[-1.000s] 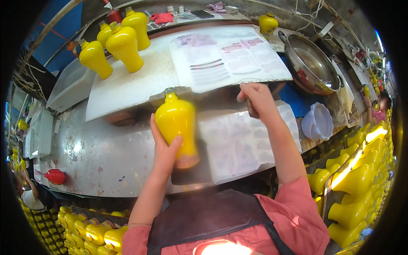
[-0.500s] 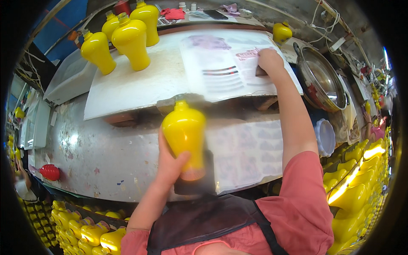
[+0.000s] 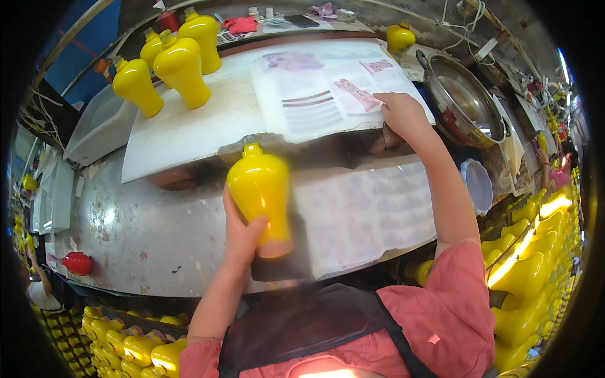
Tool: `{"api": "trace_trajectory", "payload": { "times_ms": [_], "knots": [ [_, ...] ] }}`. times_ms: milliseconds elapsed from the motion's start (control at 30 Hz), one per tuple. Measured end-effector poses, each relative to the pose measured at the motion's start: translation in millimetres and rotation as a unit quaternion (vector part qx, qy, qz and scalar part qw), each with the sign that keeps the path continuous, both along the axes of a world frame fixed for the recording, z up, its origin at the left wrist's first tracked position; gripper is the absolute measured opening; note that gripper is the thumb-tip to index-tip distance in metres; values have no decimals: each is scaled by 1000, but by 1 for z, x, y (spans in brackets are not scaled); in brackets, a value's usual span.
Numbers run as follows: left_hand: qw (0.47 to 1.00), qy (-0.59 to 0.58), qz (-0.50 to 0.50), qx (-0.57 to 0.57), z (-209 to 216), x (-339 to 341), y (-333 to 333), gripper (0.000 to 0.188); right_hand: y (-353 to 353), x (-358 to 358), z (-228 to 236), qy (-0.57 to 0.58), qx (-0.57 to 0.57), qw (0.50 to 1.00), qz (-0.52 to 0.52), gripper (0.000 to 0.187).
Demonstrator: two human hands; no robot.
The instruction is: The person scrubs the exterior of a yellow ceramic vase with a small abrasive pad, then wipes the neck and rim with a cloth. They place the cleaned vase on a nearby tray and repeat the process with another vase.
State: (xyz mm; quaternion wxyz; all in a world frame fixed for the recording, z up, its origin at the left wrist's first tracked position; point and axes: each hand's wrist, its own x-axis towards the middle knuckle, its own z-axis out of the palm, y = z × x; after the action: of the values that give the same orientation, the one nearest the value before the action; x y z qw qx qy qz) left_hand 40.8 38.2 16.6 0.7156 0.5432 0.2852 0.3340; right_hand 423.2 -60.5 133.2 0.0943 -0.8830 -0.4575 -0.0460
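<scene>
A glossy yellow vase-shaped bottle (image 3: 258, 189) stands nearly upright in my left hand (image 3: 239, 236), whose fingers wrap its left side with the thumb across the front. Near its base runs a pale pinkish band. At the right end of the white board, my right hand (image 3: 403, 114) pinches the end of a pink printed strip (image 3: 354, 93), which slants over the wet-looking surface. Another pink strip (image 3: 376, 67) lies farther back. Dark printed bands (image 3: 309, 101) and a purple printed patch (image 3: 291, 61) lie on the sheet beside them. Something brownish below my right palm is unclear.
Several yellow bottles (image 3: 183, 72) stand at the white board's (image 3: 233, 107) left end. A metal pan (image 3: 466, 94) sits at right, above a whitish tub (image 3: 477, 186). Printed sheets (image 3: 368, 214) cover the table's near right. A red ribbed object (image 3: 77, 263) lies far left.
My right hand has drawn nearer, pulling a pink strip off its row and turning it aslant. My left hand still holds the yellow bottle; the view has shifted slightly.
</scene>
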Motion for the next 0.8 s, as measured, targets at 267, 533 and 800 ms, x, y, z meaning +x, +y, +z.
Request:
{"api": "trace_trajectory", "payload": {
  "times_ms": [267,533,800],
  "knots": [
    [1000,9,1,28,2,0,0,98,-14,-32,-10,-51,-49,996,54,37],
    [997,31,11,77,11,0,0,107,-20,-30,-51,-183,30,975,123,41],
    [989,-100,-74,-78,23,-4,6,74,-32,-35,-21,29,129,982,135,20]
  ]
}}
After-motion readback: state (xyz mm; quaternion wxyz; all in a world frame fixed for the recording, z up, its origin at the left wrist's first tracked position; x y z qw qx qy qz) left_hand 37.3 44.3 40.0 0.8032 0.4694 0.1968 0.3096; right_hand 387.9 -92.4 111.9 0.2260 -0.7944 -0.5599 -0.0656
